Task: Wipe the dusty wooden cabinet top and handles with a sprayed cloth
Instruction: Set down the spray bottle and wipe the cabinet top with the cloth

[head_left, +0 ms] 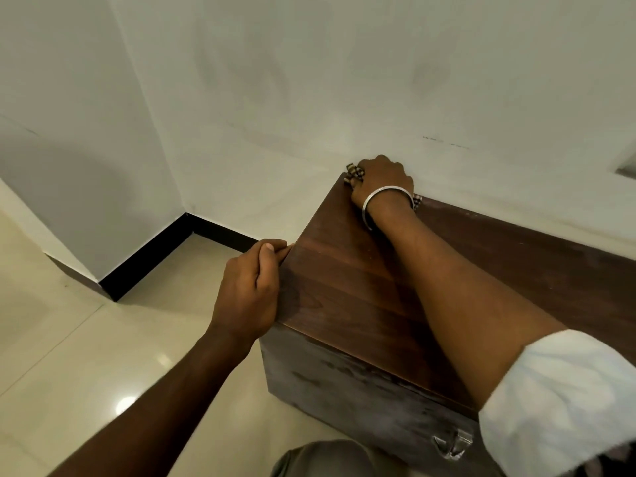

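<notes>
Cabinet top (361,297): dark wood, dusty at the back.
Right hand (382,182): clutches checked cloth (355,171) by wall (309,80).
Left hand (247,290): grips its side edge.

Your right hand (382,182) grips checked cloth (354,172) at far left corner of cabinet (361,297) top, against wall (309,80). Your left hand (249,290) grips top's left edge. Dust streaks on near front face; metal handle (452,442) low near right. Bracelet (385,201) on right wrist.

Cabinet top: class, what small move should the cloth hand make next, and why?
Probably sweep the right hand and cloth rightward along the wall: they sit at the far left corner of the cabinet top, and pale dust lines the back edge.
</notes>
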